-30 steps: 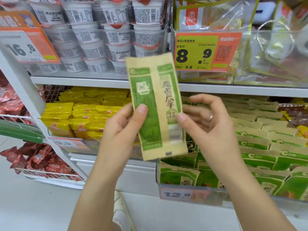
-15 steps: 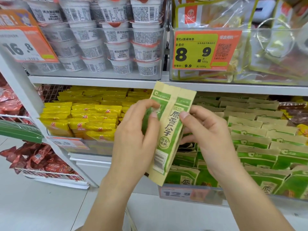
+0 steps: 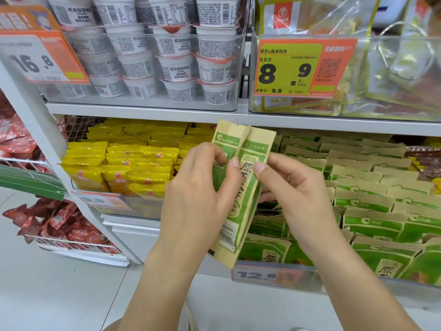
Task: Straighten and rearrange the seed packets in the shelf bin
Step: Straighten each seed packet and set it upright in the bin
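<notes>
Mid-step: I've got one tan-and-green paper seed packet [image 3: 241, 194] up in front of the shelf, upright w/ a slight tilt, creased lengthwise so it's folded partway along the middle. My left hand [image 3: 198, 199] pinches its left half, thumb on the front; my right hand [image 3: 293, 187] pinches the right edge, thumb on the front and fingers behind. Packet sits at approx 10 o'clock of the clear plastic shelf bin [image 3: 358, 280], over its front left corner, not in it yet. Next move, as I judge it: flatten the crease, turn it to match the rows, then slot it into the gap at the bin's left front, just under my right hand. Bin holds rows of matching green-and-tan packets [image 3: 372, 204], standing and overlapped, neater toward 2 o'clock, slumped at the front. At 9 o'clock the next bin holds yellow foil snack packs [image 3: 124, 163]. At 12 o'clock, upper shelf: a clear bin of stacked white cups [image 3: 176, 65].
</notes>
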Demonstrator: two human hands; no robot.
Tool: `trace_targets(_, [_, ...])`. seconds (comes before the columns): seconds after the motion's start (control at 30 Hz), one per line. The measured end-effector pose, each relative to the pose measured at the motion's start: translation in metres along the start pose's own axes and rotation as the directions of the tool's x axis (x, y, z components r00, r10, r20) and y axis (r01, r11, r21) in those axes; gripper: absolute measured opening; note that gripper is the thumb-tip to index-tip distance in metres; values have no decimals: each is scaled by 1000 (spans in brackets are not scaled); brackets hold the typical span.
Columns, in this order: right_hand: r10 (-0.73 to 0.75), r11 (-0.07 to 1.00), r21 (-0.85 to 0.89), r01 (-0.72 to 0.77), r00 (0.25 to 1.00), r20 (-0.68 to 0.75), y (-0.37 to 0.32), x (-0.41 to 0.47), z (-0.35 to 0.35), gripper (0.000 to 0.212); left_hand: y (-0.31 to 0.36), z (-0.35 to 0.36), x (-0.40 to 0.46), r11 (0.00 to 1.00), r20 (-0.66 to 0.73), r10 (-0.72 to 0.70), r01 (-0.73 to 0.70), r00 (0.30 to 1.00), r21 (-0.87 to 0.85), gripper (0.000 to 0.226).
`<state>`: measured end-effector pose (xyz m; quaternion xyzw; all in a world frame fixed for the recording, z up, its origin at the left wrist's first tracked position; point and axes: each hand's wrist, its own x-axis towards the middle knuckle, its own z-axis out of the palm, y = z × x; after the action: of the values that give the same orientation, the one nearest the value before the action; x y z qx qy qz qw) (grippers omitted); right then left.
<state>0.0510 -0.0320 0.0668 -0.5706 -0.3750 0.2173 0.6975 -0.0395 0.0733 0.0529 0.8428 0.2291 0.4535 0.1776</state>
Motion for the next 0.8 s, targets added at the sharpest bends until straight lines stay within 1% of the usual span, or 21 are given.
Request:
trace_targets(0.07, [0, 1000, -4, 0, 1000, 0, 0, 0, 0, 21, -1, 0, 0, 1000, 2, 22, -22, 1000, 16, 24])
trace_targets(0.17, [2, 1000, -19, -2, 1000, 0, 1, 1, 0, 21, -3, 0, 0, 1000, 27, 18, -18, 999, -5, 23])
trace_targets(0.33, [16, 1000, -26, -16, 1000, -2, 0, 1, 0, 20, -5, 1, 1, 997, 80, -18, 24, 997, -70, 21])
trace_targets(0.4, [16, 999, -32, -16, 1000, -14, -1, 0, 0, 22, -5, 0, 1, 987, 94, -78, 90, 993, -133, 21])
trace_targets(0.47, [12, 999, -43, -14, 999, -46, -1, 0, -1, 27, -4, 0, 2, 934, 135, -192, 223, 972, -278, 21])
trace_targets(0.5, [16, 999, -44, -18, 998, -64, -1, 0, -1, 28, -3, 0, 3, 883, 177, -246, 296, 953, -364, 21])
trace_targets(0.57, [28, 999, -35, -31, 997, -74, -2, 1, -2, 27, -1, -1, 6, 774, 279, -299, 403, 913, -489, 22])
trace_targets(0.67, [38, 999, -24, -39, 998, -51, -4, 0, -3, 22, -4, -2, 6, 641, 430, -298, 513, 852, -571, 36])
trace_targets(0.73, [39, 999, -15, -40, 998, -40, -5, 0, -2, 22, -5, -4, 5, 609, 482, -248, 522, 841, -598, 50])
trace_targets(0.8, [56, 998, -3, -56, 998, -29, -5, 0, -2, 24, -4, -6, 5, 595, 499, -214, 517, 840, -616, 54])
